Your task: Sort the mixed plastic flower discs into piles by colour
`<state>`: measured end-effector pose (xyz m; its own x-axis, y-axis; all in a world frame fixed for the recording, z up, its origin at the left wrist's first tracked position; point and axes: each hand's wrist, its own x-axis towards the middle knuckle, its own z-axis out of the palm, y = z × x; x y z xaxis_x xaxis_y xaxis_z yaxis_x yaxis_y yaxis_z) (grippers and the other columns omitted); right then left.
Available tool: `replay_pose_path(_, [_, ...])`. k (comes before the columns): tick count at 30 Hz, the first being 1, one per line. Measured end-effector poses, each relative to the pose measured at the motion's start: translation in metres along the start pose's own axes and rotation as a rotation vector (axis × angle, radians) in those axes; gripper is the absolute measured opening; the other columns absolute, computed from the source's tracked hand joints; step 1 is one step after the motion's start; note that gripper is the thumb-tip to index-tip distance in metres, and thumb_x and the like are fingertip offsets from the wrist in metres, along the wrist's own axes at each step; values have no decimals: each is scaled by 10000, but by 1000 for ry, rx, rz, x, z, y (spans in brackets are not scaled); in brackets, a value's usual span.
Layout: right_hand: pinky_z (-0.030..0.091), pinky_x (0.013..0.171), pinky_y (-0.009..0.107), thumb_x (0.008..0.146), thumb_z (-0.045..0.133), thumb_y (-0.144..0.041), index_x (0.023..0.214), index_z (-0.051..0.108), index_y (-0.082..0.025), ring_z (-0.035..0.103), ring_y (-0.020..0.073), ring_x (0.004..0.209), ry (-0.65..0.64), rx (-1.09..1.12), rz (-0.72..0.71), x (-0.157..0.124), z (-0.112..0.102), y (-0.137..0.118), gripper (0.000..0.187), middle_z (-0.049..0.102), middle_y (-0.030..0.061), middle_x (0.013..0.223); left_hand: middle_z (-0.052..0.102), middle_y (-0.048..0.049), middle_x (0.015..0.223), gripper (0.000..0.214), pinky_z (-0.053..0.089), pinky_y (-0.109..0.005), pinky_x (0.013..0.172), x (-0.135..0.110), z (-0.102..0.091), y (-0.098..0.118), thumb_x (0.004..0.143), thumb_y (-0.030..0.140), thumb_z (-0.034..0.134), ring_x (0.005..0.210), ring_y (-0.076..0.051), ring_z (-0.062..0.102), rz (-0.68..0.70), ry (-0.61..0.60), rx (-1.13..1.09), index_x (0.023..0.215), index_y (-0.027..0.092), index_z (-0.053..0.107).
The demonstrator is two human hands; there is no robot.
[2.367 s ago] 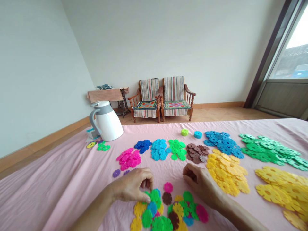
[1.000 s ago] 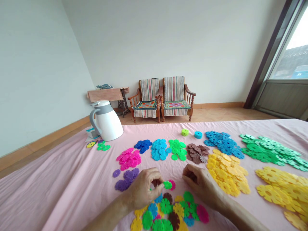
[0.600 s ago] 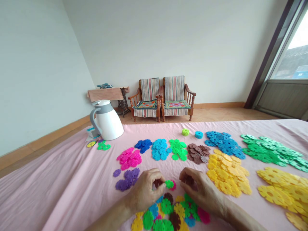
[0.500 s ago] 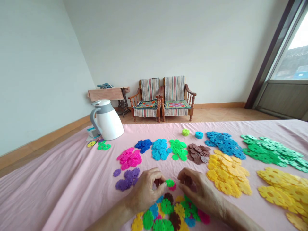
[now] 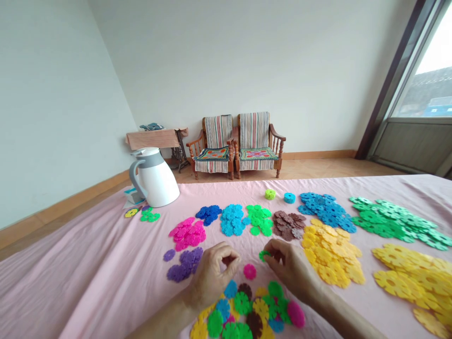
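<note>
My right hand (image 5: 290,266) pinches a green flower-shaped disc (image 5: 263,255) between thumb and fingertips, just above the cloth. My left hand (image 5: 216,269) has thumb and forefinger drawn together, with nothing showing between them. Between the two hands lies a single pink disc (image 5: 249,271), touched by neither. Closest to me is a mixed pile of discs (image 5: 243,302) in green, yellow, blue, brown and pink, partly under my forearms. Beyond my hands are sorted heaps: purple (image 5: 189,262), pink (image 5: 188,234), light blue (image 5: 233,220), green (image 5: 260,219) and brown (image 5: 287,224).
Larger yellow discs (image 5: 332,254), blue discs (image 5: 326,210) and green discs (image 5: 395,219) spread over the right side. A white and grey jug (image 5: 158,181) stands at the back left of the pink cloth (image 5: 106,263). Two wooden chairs (image 5: 256,136) are beyond the table.
The green disc has passed from my left fingers to my right hand, which moved slightly away. The pink disc beneath it now shows whole.
</note>
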<state>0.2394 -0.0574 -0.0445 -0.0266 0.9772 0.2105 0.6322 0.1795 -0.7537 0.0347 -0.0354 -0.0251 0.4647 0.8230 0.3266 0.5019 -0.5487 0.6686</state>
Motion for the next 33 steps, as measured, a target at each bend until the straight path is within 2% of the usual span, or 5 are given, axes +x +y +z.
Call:
replay_pose_path(3, [323, 487, 244, 731, 520, -225, 610, 540, -186, 499, 128, 512, 25, -21, 45, 12, -6, 15, 129, 531, -22, 535, 584, -11, 657, 196, 427, -226, 614, 2, 1, -8, 843, 226, 519, 635, -125, 546, -9, 42, -6, 675, 165, 599])
replay_pose_path(8, [449, 566, 269, 789, 498, -362, 918, 573, -155, 642, 172, 641, 147, 297, 125, 23, -6, 30, 256, 670, 47, 758, 587, -7, 664, 190, 430, -220, 619, 1, 3, -13, 846, 219, 516, 636, -119, 553, -11, 28, -19, 685, 165, 603])
replay_pose_path(17, [371, 541, 249, 792, 460, -217, 757, 621, -185, 538, 139, 571, 82, -70, -40, 10, -5, 24, 168, 601, 1, 642, 630, -19, 786, 107, 455, -234, 666, 9, -1, -9, 795, 157, 542, 700, -127, 578, -13, 0, 41, 822, 181, 642])
replay_pose_path(24, [405, 826, 335, 838, 434, -142, 903, 650, -202, 541, 205, 942, 42, -194, -253, 9, -5, 25, 233, 654, 73, 987, 646, -46, 913, 178, 448, -294, 823, 54, 2, -1, 769, 134, 560, 886, -181, 585, 75, -59, 219, 890, 199, 673])
replay_pose_path(33, [407, 807, 320, 852, 450, -142, 878, 610, -197, 526, 199, 914, 29, -177, -267, 9, -6, 34, 171, 629, 63, 945, 592, -89, 1015, 246, 384, -380, 895, 106, 31, -19, 760, 220, 639, 1016, -248, 512, 59, -67, 580, 1003, 180, 649])
